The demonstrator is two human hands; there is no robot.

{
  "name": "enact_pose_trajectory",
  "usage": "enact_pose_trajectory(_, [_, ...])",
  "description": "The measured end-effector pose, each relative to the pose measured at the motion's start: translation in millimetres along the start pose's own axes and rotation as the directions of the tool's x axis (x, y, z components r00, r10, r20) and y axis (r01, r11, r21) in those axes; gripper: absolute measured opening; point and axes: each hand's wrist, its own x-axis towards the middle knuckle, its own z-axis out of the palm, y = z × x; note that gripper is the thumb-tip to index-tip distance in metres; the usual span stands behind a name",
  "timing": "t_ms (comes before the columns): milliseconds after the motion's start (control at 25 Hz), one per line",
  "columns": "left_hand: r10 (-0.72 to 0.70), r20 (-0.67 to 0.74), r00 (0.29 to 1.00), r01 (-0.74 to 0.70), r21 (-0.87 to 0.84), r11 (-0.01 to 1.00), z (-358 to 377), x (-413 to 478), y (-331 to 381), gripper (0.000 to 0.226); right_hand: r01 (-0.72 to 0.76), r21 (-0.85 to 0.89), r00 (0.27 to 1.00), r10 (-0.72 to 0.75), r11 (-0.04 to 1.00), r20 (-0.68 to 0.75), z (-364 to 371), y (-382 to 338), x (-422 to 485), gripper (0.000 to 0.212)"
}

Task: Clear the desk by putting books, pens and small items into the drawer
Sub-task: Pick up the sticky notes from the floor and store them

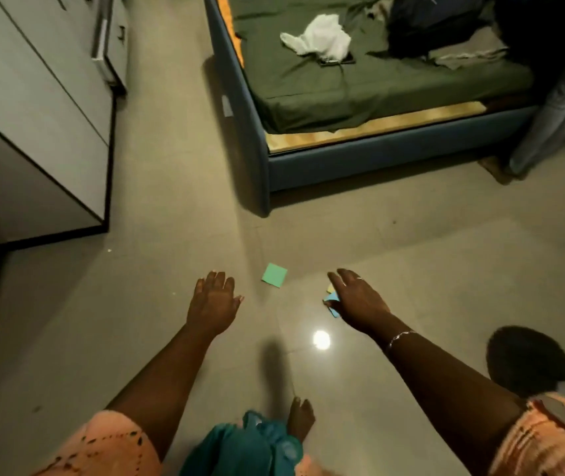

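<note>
Green square paper note (274,275): flat on grey tiled floor (446,269), lower centre of frame, between both hands.
Left grip (213,304): fingers straight and spread, empty.
Right grip (360,300): over blue and yellow paper notes (331,300); cannot tell whether it holds them.
Risk: the thin note lies flush, so fingertips may skid it away or spill the others.

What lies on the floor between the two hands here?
A green paper square lies on the floor between the left hand and right hand, touching neither, in the head view.
</note>
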Motion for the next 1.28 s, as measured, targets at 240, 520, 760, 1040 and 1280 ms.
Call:
enact_pose_trajectory(240, [0.189, 0.071, 0.979, -0.196, 0.105, 0.975, -17.7, 91.4, 51.8, 0.049, -0.339, 0.082, 0.941, 0.336, 0.937, 0.045, -4.6, 107.0, 9.8, 0.053])
enact_pose_trajectory(520, [0.284, 0.215, 0.934, -0.31, 0.096, 0.946, -13.8, 223.5, 74.3, 0.045, -0.448, 0.092, 0.881, 0.422, 0.889, 0.217, 23.4, 167.2, 78.6, 0.047])
enact_pose_trajectory(760, [0.105, 0.351, 0.93, -0.069, -0.112, 0.991, 93.7, 324.2, 84.5, 0.048, -0.499, 0.111, 0.818, 0.426, 0.859, 0.386, 121.1, 219.2, 154.2, 0.045])
enact_pose_trajectory(1040, [-0.043, 0.471, 0.881, 0.158, -0.207, 0.965, 291.2, 414.4, 77.6, 0.051, -0.51, 0.103, 0.785, 0.413, 0.854, 0.461, 299.4, 278.2, 252.1, 0.04])
enact_pose_trajectory(1280, [-0.277, 0.434, 0.857, 0.407, -0.242, 0.881, 402.6, 481.4, 71.1, 0.055, -0.519, 0.147, 0.81, 0.429, 0.842, 0.401, 419.5, 317.4, 319.3, 0.035])
